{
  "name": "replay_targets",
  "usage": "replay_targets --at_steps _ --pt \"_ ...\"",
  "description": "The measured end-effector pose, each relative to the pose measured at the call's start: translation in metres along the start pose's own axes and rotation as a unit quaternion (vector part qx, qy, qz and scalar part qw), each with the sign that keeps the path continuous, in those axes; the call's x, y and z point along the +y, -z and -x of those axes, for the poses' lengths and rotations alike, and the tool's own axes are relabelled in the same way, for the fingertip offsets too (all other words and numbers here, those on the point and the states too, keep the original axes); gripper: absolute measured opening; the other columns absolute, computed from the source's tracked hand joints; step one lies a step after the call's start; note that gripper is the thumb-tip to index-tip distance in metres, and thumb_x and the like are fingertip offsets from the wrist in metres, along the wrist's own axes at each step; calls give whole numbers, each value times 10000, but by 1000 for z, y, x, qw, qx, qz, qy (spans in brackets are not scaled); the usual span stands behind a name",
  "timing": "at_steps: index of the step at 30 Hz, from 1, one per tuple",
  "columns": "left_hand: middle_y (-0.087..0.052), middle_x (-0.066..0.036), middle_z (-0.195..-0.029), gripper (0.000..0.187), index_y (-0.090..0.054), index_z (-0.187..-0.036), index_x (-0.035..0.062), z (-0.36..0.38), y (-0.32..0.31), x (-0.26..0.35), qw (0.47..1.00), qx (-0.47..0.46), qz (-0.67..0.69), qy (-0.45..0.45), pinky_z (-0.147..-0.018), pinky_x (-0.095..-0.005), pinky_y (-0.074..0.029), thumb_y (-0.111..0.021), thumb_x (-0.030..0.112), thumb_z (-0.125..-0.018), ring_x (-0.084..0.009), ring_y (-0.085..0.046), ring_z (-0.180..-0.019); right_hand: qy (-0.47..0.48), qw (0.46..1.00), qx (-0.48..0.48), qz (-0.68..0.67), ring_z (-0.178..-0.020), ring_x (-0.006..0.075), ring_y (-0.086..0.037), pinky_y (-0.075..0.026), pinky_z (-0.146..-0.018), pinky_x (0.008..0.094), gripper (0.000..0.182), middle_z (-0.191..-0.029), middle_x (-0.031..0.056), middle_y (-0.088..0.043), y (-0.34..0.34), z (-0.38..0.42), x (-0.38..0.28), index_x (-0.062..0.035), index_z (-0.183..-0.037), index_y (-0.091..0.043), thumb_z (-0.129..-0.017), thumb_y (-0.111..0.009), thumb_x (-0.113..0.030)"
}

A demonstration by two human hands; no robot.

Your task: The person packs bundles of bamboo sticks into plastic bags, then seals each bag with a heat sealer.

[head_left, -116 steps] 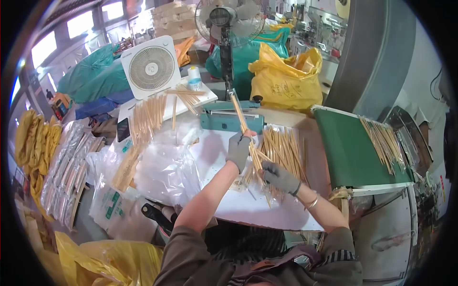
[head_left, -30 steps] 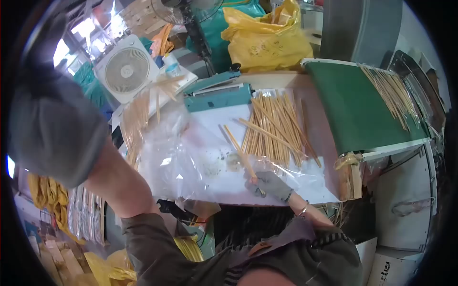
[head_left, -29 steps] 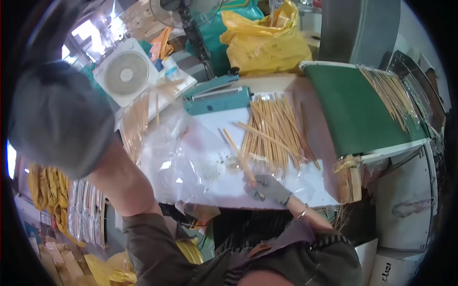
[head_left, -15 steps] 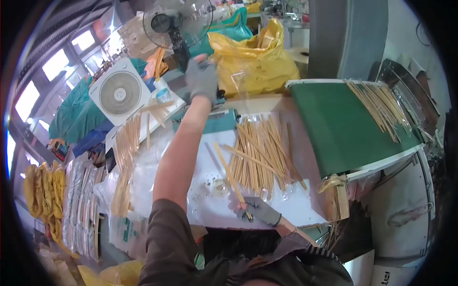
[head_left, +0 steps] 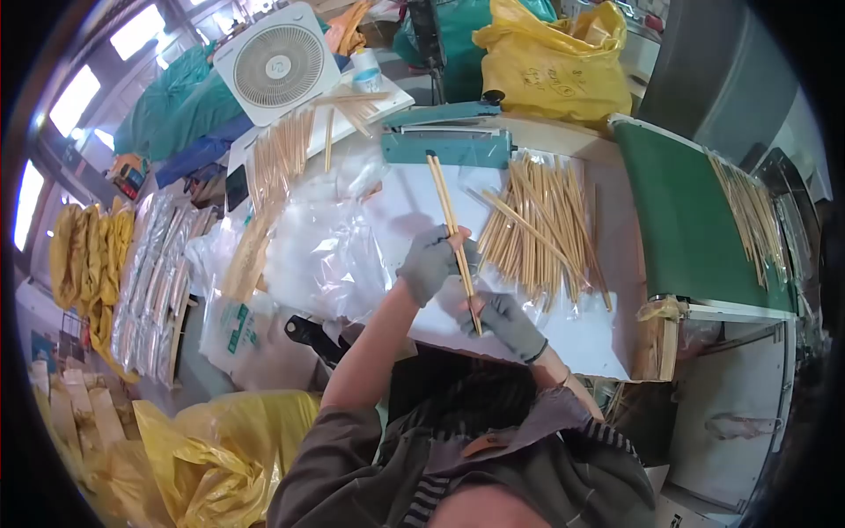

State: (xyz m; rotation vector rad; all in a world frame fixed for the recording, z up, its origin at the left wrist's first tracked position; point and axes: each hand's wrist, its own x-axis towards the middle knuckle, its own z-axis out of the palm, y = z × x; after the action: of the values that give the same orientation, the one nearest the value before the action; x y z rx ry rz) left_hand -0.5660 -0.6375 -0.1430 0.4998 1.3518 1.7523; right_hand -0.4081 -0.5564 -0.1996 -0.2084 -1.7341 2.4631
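Observation:
Two slim wooden chopsticks (head_left: 451, 207) with dark tips stand slanted over the white work surface (head_left: 409, 198). My left hand (head_left: 429, 264), in a grey glove with bare fingertips, is closed around them near the middle. At their lower end my right hand (head_left: 508, 326), gloved the same way, pinches them between thumb and fingers. To the right of both hands lies a loose pile of chopsticks (head_left: 537, 229) on clear plastic. Clear plastic bags (head_left: 321, 255) are spread left of my left hand.
A teal long device (head_left: 449, 147) sits at the table's back edge. A white box fan (head_left: 277, 66) stands back left. On the right, a green slanted board (head_left: 687, 211) carries bagged chopsticks (head_left: 748, 207). A yellow bag (head_left: 559, 66) is behind the table.
My left hand has come down from near the standing fan to the chopsticks. One stick showed in my right hand before; two show now. The view has tilted downward.

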Motion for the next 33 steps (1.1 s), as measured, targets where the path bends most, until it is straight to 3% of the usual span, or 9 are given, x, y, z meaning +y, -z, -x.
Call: replay_targets --at_steps 9,13,17,20,23,27,29,31,33 --pt "-593 -124 -839 233 -528 -985 -25 6 17 -14 1000 9 5 -22 -659 -350 -531 -558 163 -851 -226 -620 -728 142 925 246 254 -648 67 -506 -423 -607 198 267 -712 2 -554 48 -13 -59 19 -882 -621 -897 -501 -220" --pt "-593 -112 -780 198 -532 -912 -27 -13 39 -47 996 81 26 -10 -617 -334 -540 -571 154 -843 -218 -622 -671 112 620 401 665 -833 241 -597 -461 -752 331 473 -941 127 -616 93 -3 -72 -12 -1119 -544 -810 -576 -369" --pt "-591 -112 -756 146 -511 -902 -11 -49 65 -90 976 209 59 -21 -583 -317 -531 -550 121 -851 -213 -618 -643 -36 751 420 509 -1073 325 -514 -406 -891 350 702 -1149 198 -542 148 -28 -62 -66 -1281 -412 -756 -571 -505" --pt "-573 -119 -704 143 -505 -919 -24 -66 74 -87 980 187 -59 -35 -523 -312 -496 -524 97 -846 -205 -582 -590 -17 734 353 580 -1142 352 -433 -379 -935 393 911 -1262 219 -414 125 -64 -49 -66 -1303 -360 -642 -574 -655" --pt "-543 -88 -654 130 -517 -871 -32 -63 53 -65 982 149 -115 22 -515 -296 -459 -519 95 -842 -178 -557 -565 -17 728 306 613 -1109 397 -438 -383 -923 412 902 -1234 243 -412 96 -89 -30 -62 -1283 -369 -583 -676 -541" --pt "-505 -51 -630 109 -525 -816 -16 -83 87 -95 959 128 -236 -86 -503 -285 -444 -526 93 -826 -149 -511 -526 123 697 366 605 -1124 409 -402 -353 -942 431 811 -1226 281 -391 74 -83 7 2 -1259 -359 -654 -643 -458" --pt "-510 -55 -632 89 -518 -831 2 -72 78 -82 962 104 -234 -93 -464 -306 -439 -532 89 -819 -158 -507 -520 165 731 405 524 -1117 406 -402 -358 -925 447 764 -1222 286 -388 71 -76 8 7 -1227 -384 -664 -636 -444" --pt "-495 -36 -629 102 -508 -860 13 -67 72 -75 990 125 -63 -35 -418 -303 -417 -548 94 -813 -152 -489 -504 162 704 443 531 -1117 410 -398 -353 -937 429 680 -1228 253 -398 66 -69 4 -15 -1212 -406 -705 -621 -414" --pt "-471 -29 -635 44 -495 -859 51 -76 83 -63 975 202 -86 -30 -418 -257 -417 -495 94 -848 -142 -506 -523 211 716 421 514 -1060 365 -462 -404 -883 399 500 -1173 203 -462 55 -52 -27 -37 -1144 -487 -747 -622 -308"
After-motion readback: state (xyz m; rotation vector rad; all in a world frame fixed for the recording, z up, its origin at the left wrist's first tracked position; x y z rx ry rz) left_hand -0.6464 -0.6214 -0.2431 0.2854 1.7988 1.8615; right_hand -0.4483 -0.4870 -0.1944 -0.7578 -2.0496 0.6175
